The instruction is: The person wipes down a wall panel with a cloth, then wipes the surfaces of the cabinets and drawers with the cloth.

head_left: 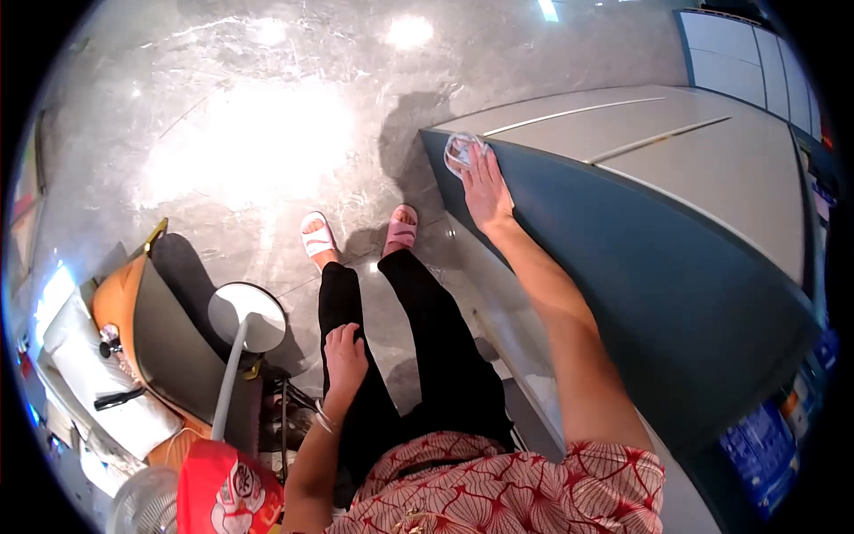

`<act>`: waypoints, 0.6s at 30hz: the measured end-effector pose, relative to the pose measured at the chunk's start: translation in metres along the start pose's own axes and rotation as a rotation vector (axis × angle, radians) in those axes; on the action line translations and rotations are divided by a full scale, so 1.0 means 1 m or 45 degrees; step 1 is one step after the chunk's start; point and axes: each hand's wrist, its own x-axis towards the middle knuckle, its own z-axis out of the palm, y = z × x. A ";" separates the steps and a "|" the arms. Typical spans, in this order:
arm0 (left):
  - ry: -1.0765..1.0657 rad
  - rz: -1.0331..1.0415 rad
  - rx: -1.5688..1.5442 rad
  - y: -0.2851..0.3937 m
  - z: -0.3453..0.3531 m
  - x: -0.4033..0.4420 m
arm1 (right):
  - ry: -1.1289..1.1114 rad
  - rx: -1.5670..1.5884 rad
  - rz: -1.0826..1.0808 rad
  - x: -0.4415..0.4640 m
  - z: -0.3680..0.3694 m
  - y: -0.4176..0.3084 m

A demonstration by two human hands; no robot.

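Observation:
My right hand (487, 187) reaches forward and lies on a white crumpled cloth (463, 153), pressed against the front corner of a dark blue-grey cabinet panel (605, 258). The fingers are stretched out over the cloth, and part of it shows to their left. My left hand (344, 356) rests at my thigh over the black trousers (445, 343), its fingers loosely curled; whether anything is inside them is hidden.
Beige cabinet doors (712, 178) adjoin the dark panel. At left are an orange bag (116, 298), a stand with a round white base (258, 316), a red bag (218, 489) and a fan (142, 507). My feet in pink slippers (402, 230) stand on grey tiles.

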 end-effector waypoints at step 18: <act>0.006 0.025 0.267 0.001 0.005 0.032 | -0.554 0.170 -0.453 -0.025 0.179 -0.128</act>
